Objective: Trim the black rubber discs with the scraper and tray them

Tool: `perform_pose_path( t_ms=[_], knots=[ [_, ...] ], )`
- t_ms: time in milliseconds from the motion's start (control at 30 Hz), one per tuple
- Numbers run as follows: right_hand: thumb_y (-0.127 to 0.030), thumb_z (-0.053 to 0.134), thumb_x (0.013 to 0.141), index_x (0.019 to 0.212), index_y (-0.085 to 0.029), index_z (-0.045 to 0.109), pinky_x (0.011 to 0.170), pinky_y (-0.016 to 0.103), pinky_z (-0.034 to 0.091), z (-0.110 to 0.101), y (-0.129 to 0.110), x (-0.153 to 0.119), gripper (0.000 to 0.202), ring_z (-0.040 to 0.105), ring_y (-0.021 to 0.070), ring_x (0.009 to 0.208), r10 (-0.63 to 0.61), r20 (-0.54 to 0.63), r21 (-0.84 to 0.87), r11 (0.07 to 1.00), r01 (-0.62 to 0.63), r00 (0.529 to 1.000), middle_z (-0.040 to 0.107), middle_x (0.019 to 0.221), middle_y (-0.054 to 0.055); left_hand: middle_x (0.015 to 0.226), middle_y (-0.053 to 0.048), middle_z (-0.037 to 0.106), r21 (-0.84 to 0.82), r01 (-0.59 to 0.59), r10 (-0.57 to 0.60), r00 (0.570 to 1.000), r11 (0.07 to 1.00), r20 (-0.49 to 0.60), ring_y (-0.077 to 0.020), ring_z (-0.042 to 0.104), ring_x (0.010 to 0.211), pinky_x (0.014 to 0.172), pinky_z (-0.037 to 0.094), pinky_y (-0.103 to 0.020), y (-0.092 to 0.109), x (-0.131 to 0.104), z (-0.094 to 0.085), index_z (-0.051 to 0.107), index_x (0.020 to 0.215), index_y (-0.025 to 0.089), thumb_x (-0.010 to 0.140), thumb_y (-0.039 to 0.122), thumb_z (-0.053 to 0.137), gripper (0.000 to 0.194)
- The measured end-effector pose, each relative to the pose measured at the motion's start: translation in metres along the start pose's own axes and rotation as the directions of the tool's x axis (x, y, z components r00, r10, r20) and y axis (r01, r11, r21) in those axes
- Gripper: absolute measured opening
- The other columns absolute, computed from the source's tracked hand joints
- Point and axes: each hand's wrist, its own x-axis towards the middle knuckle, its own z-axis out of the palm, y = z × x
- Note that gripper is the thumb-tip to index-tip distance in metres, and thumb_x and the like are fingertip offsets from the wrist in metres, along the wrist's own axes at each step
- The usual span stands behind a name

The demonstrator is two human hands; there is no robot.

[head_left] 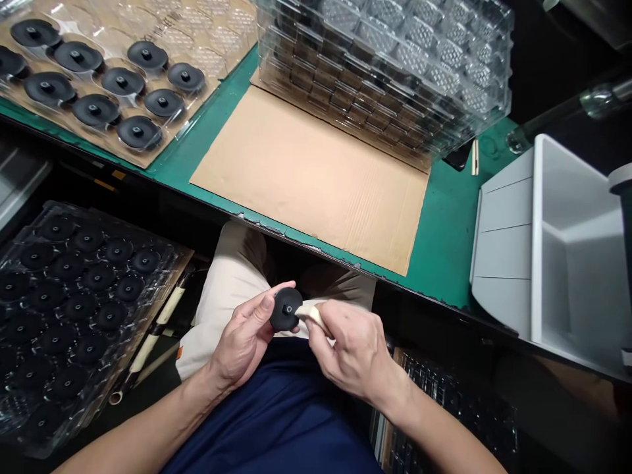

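Above my lap, my left hand (247, 332) grips a round black disc (282, 317) by its edge. A small raised hub with a hole stands at the middle of the disc's face, which is turned up toward me. My right hand (348, 342) pinches a cream-coloured pad (315, 316), perhaps cloth or foam; I cannot tell which. The pad's tip meets the disc's right edge. Both hands are close together, in front of the table edge.
A cardboard sheet (316, 178) lies on the green table (447, 230). Behind it rise stacked clear trays (385, 79). At right stands a grey bin (506, 243). Black discs fill parts of a clear tray (172, 135) at upper left and another tray (165, 253) below the table.
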Motion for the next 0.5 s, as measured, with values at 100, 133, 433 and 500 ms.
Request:
perform_pose_path(
  t_ms=[100,133,433,500],
  knots=[
    [-0.022,0.047,0.103,0.087,-0.019,0.058,0.065,0.033,0.030,-0.002,0.007,0.004,0.021,0.042,0.0156,0.066,-0.043,0.039,-0.086,0.995,0.046,0.998,0.050,0.076,0.001,0.094,-0.010,0.072,0.027,0.133,-0.135,0.988,0.991,0.080,-0.0187,0.063,0.077,0.066,0.059,-0.031,-0.002,0.003,-0.002,0.078,0.117,0.014,0.092,0.049,0.071,0.043],
    [-0.023,0.046,0.104,0.091,-0.018,0.060,0.065,0.033,0.031,-0.004,0.008,0.007,0.020,0.042,0.0164,0.068,-0.080,0.065,-0.110,0.990,0.087,0.995,0.052,0.078,0.002,0.090,-0.010,0.071,0.024,0.186,-0.187,0.976,0.982,0.107,-0.0190,0.062,0.074,0.062,0.059,-0.030,-0.003,0.004,-0.002,0.079,0.110,0.013,0.092,0.051,0.069,0.043],
    [-0.027,0.046,0.104,0.112,-0.019,0.063,0.062,0.036,0.026,-0.022,0.008,0.027,0.021,0.041,0.0198,0.073,-0.439,0.212,-0.210,0.852,0.480,0.873,0.055,0.086,0.004,0.077,-0.009,0.070,-0.129,0.429,-0.386,0.884,0.894,0.264,-0.0192,0.065,0.065,0.056,0.058,-0.031,-0.009,0.006,-0.003,0.080,0.097,0.011,0.091,0.051,0.070,0.042],
    [-0.026,0.045,0.105,0.098,-0.017,0.062,0.063,0.035,0.029,-0.017,0.007,0.024,0.020,0.040,0.0178,0.070,-0.313,0.105,-0.168,0.930,0.327,0.944,0.053,0.081,0.003,0.094,-0.009,0.075,-0.195,0.292,-0.252,0.946,0.936,0.205,-0.0196,0.069,0.080,0.071,0.061,-0.032,-0.005,0.006,-0.002,0.079,0.112,0.016,0.091,0.044,0.073,0.035]
  ],
)
